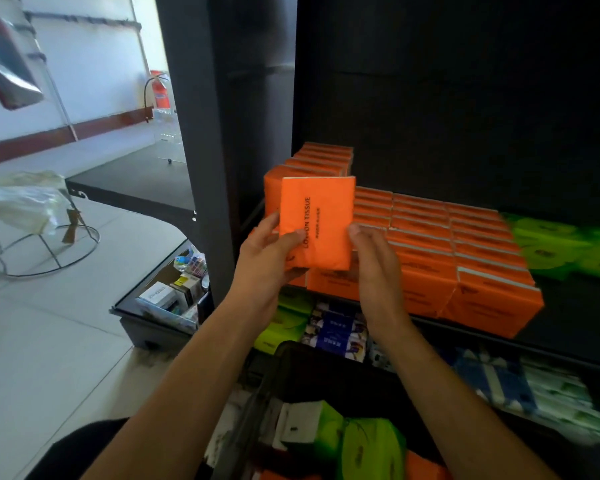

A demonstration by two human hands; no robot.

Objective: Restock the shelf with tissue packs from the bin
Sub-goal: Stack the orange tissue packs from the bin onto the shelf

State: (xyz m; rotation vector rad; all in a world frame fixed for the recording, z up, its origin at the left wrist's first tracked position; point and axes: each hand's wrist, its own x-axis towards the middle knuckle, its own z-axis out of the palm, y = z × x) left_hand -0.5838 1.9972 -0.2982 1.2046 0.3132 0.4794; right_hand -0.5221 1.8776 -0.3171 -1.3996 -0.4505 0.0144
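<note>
Orange tissue pack stands at frame centre, long axis vertical, just before the orange stack at the shelf's left. The left hand clamps its lower-left corner. The right hand's thumb touches its right edge, the remaining fingers hidden.

On the front of the orange pack, black print is run lengthwise: "TISSUE" is plainly read, while the word before it is partly covered by the thumb of the left hand — only its ending "ON" can be made out. A smaller black line set beside it is too fine to be read. Print is also borne by the stacked orange packs, the blue packs and a white box — none of it legible.
</note>
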